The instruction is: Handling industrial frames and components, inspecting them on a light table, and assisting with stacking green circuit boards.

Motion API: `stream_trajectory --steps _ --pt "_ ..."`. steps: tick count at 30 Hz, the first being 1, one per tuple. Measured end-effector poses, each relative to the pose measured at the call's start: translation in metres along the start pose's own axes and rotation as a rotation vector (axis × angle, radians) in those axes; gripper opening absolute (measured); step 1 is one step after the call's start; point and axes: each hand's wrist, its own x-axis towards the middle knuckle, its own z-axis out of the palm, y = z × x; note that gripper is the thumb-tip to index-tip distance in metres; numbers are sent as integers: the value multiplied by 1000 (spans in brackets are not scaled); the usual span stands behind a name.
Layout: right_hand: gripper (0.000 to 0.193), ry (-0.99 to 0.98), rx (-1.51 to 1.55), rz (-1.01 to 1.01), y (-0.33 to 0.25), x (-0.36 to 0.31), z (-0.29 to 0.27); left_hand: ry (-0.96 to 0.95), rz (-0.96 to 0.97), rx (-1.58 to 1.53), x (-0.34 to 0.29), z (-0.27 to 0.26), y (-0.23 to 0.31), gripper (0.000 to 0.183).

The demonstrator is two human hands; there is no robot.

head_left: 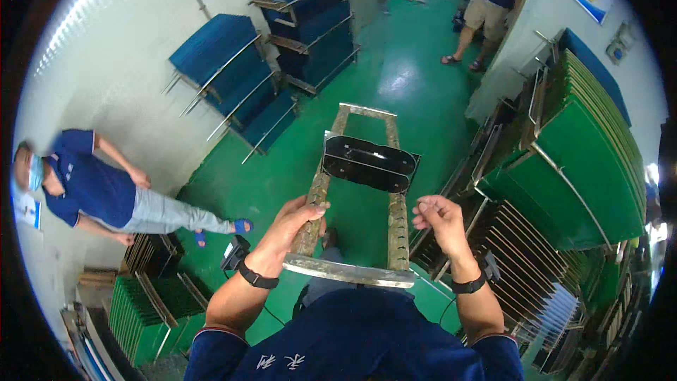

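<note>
In front of my body is a worn metal frame (398, 229) with two notched side rails and bars across both ends. A dark glossy panel (370, 162) with rounded ends lies across the rails toward the far end. My left hand (300, 220) is wrapped round the left rail, its thumb on top. Just outside the right rail, my right hand (441, 222) is apart from the frame. Its fingers are loosely bent, with nothing visible in them. Both wrists wear black straps with small devices.
Blue-panelled racks (218, 56) stand along the left wall. Stacked green panels and metal racks (578, 162) crowd the right side. A masked person (106, 183) is at the left; another person (486, 10) stands at the far doorway. More green slatted racks (151, 303) sit lower left.
</note>
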Motion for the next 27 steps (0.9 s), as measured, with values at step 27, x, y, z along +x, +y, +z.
stream_trajectory --steps 27 --pt "46 21 351 364 11 -67 87 -253 -7 131 63 -48 -30 30"
